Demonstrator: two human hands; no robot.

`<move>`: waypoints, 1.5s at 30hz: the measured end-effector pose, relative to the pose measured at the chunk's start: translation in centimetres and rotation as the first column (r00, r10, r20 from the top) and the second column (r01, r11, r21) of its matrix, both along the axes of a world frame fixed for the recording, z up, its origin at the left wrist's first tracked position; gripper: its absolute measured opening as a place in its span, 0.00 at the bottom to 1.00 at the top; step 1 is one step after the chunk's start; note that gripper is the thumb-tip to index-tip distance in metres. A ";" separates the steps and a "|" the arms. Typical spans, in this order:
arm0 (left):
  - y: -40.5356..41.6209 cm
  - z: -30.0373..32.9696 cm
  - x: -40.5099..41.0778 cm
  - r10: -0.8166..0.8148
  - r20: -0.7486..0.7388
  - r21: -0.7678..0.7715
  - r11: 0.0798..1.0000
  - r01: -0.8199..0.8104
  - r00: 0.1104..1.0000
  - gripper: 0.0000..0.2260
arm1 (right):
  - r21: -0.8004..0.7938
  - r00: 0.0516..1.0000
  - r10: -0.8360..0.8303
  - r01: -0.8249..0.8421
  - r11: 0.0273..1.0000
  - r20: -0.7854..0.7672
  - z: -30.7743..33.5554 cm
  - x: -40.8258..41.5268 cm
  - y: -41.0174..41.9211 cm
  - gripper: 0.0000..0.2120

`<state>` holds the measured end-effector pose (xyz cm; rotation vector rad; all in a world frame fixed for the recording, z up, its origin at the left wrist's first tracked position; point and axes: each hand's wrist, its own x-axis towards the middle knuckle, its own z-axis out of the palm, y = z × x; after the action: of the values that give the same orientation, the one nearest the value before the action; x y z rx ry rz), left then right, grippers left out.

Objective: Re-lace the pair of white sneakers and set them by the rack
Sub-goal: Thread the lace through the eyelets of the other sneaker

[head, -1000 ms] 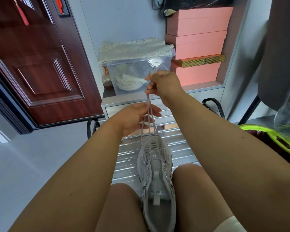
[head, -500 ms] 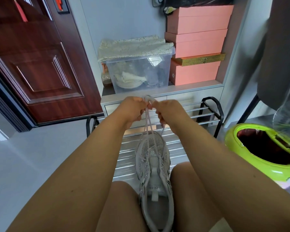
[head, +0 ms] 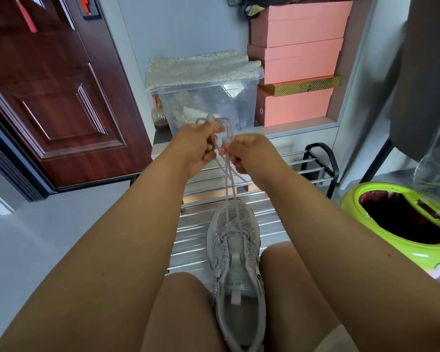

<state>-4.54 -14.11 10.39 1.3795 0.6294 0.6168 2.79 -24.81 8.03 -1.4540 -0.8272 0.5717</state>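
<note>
Currently evening lace point(head: 228, 179) ends above sneaker point(head: 235, 252), left hand point(head: 198, 146) and right hand point(head: 247, 153) each pinching one; next, threading remaining eyelets.

Open grey floor point(head: 48, 237) at 9 o'clock. Door point(head: 48, 97) closes off 10. Clear bin point(head: 206, 102) and pink boxes point(head: 297, 72) block 12–1. Green bin point(head: 361, 199) crowds 3. Rack point(head: 323, 158) bars lie just beneath hands.
</note>
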 end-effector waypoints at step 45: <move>-3.3 -3.8 -6.0 -0.098 -0.161 0.557 0.813 0.172 0.982 0.14 | -0.297 0.920 0.317 -0.243 0.923 0.232 4.0 -1.6 -4.3 0.17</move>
<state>-10.58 -17.44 6.60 2.0237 0.4511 0.6322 1.18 -29.07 12.07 -1.6948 -1.2343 0.7280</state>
